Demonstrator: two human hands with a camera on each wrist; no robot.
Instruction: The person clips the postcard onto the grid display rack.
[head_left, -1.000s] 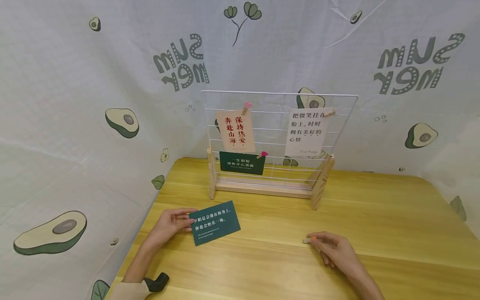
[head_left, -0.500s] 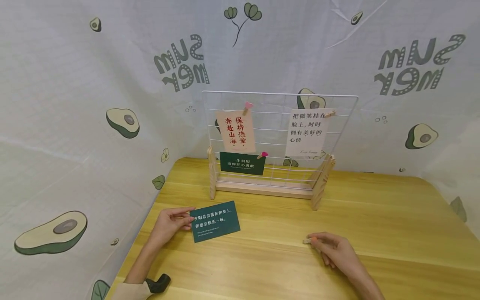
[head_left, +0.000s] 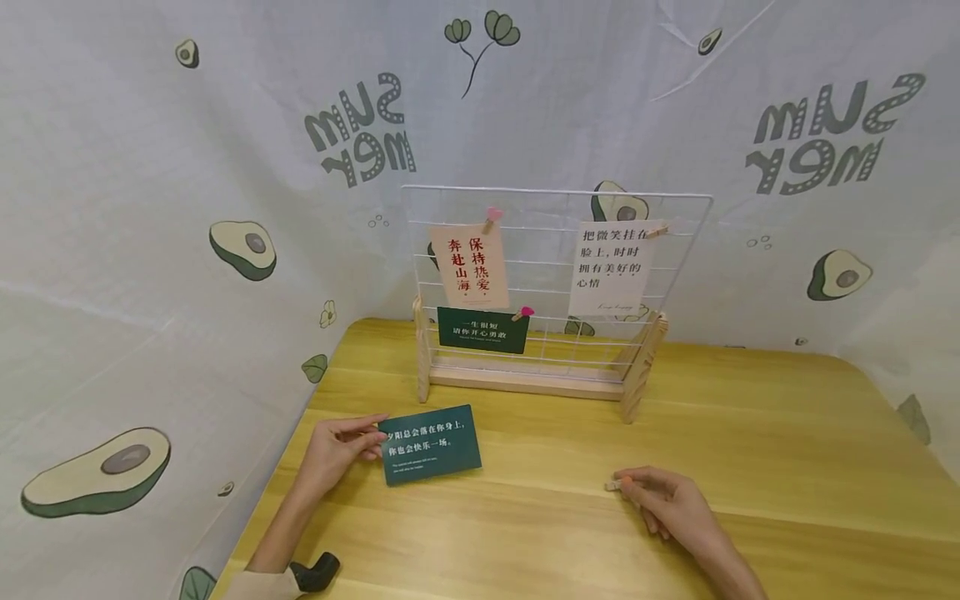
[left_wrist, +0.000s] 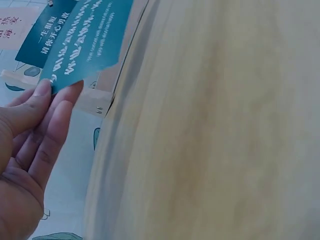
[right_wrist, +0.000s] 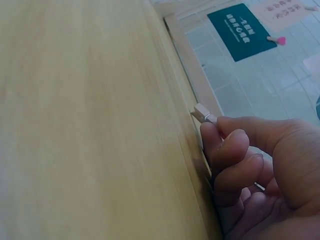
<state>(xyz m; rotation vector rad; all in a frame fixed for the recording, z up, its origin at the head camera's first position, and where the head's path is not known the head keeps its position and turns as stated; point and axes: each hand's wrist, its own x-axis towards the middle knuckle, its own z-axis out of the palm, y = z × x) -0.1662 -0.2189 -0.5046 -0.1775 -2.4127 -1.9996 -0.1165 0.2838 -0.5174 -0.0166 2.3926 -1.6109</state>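
My left hand (head_left: 333,454) pinches the left edge of a teal card (head_left: 431,446) with white lettering, thumb in front and fingers behind. The left wrist view shows the thumb (left_wrist: 42,92) at the card's corner. Over the right part of the table, my right hand (head_left: 671,504) pinches a small wooden clothespin (head_left: 613,485); its free end (right_wrist: 202,112) points away from the fingertips in the right wrist view. A bit of orange shows at the thumb and clothespin in the head view. Both hands are apart from the white wire grid rack (head_left: 558,192) behind them.
On the rack hang a pink card (head_left: 472,271), a white card (head_left: 609,287) and a dark green card (head_left: 480,333), each with a clothespin. Wooden feet (head_left: 636,379) carry the rack on the yellow wooden table (head_left: 765,433). A patterned cloth (head_left: 525,125) hangs behind.
The left hand has tilted the teal card slightly, so its lower edge now lies a little higher and more level. The right hand with the clothespin has stayed in place.
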